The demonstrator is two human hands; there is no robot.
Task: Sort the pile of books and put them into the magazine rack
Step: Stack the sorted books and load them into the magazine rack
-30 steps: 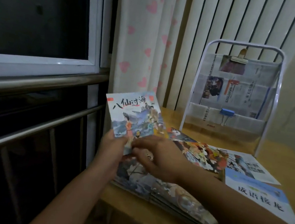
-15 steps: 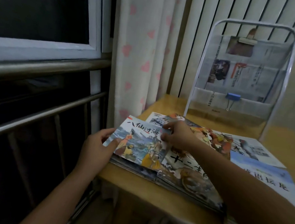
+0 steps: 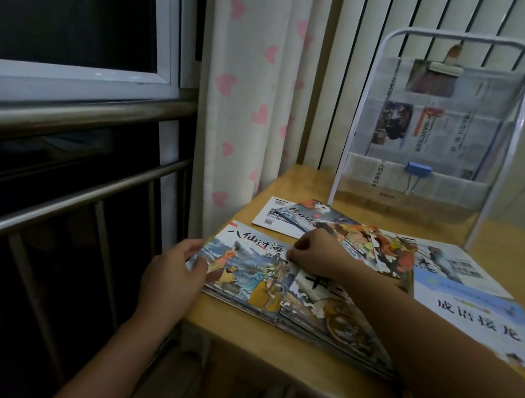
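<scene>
A person's two hands work over a small wooden table (image 3: 289, 182) beside a dark window (image 3: 70, 6) and a white curtain (image 3: 251, 83) printed with pink hearts. A pile of thin picture books (image 3: 333, 308) lies spread flat across the table. The left hand (image 3: 174, 274) grips the left edge of the top book (image 3: 247, 262), a blue-toned cover with painted figures and large black characters, with the thumb on top of the cover. The right hand (image 3: 317, 254) pinches the same book's upper right corner between curled fingers, so both hands are clamped on this one book, apart from each other at its opposite sides. The book lies on the left end of the pile, at the table's near left corner. Further books fan out to the right and behind, among them a pale blue one (image 3: 476, 318) at the right edge. At the back of the table stands a white-framed magazine rack (image 3: 432, 136) with clear pockets. Its pockets hold folded newspaper (image 3: 439, 130), fastened with a wooden clip (image 3: 446, 67) at the top and a blue binder clip (image 3: 417, 170) lower down.
</scene>
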